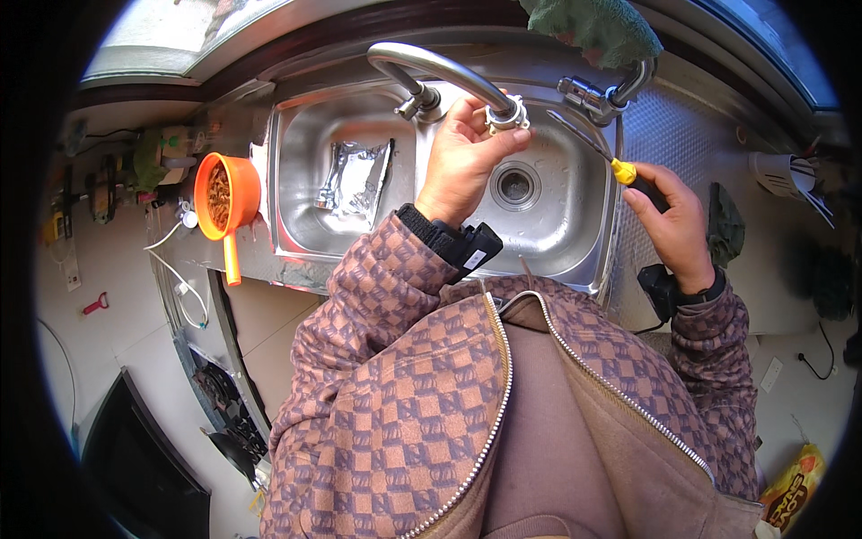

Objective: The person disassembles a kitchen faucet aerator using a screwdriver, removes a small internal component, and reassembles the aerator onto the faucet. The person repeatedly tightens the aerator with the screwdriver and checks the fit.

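My left hand [467, 157] grips a small white-and-metal fitting [505, 115] at the tip of the curved steel faucet spout [467, 74], over the right basin of the double sink [566, 225]. My right hand [669, 211] is closed round the yellow-and-black handle of a screwdriver [625, 172], whose thin metal shaft points up-left toward the fitting, apart from it. Under my left hand, the basin's drain [515, 185] shows. A silver foil packet [354, 177] lies in the left basin.
An orange handled scoop [222, 198] with brown contents is left of the sink. A second tap [593, 97], with a green cloth [588, 27] above, stands back right. A white holder [784, 178] and dark green cloth [725, 225] are at right; a white cable [178, 283] hangs at left.
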Tool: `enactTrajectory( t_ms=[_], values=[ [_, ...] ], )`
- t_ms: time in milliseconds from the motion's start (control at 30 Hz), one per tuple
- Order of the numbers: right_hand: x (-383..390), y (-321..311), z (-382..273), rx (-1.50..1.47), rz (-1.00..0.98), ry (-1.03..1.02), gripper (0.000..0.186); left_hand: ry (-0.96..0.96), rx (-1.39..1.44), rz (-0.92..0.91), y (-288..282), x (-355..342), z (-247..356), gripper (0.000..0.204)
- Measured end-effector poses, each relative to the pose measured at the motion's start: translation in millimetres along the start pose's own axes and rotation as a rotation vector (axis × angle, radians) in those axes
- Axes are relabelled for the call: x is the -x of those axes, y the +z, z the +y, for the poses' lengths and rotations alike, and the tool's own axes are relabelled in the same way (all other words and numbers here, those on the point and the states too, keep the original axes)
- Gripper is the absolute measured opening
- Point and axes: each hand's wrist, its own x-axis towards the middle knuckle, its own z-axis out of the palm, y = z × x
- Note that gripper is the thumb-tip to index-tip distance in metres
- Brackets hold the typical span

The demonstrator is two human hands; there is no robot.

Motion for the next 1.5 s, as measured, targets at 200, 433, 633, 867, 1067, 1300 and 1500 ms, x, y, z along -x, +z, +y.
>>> enactTrajectory(
  t_ms=[200, 433, 633, 867, 1067, 1300, 1500],
  values=[
    [2, 1, 0, -0.034, 0.011, 0.0, 0.029, -0.015, -0.023, -0.002, -5, 3, 4, 0.037],
    [-13, 6, -13, -0.226, -0.008, -0.017, 0.028, -0.043, 0.076, -0.009, -2, 6, 11, 0.035],
    [-51, 23, -27, -0.521, -0.102, 0.038, 0.029, -0.124, 0.17, -0.042, -3, 6, 25, 0.037],
    [-82, 64, -27, -0.849, -0.229, 0.202, 0.036, -0.158, 0.035, 0.099, 8, -1, 34, 0.047],
    [-84, 87, -13, -1.038, -0.279, 0.218, 0.041, -0.18, -0.122, 0.127, 10, 1, 38, 0.054],
    [-91, 93, -2, -1.111, -0.345, 0.232, 0.046, -0.196, -0.157, 0.129, 10, 4, 40, 0.054],
    [-86, 96, -2, -1.068, -0.192, 0.103, 0.047, -0.256, -0.311, 0.16, 14, 7, 48, 0.049]
  ],
)
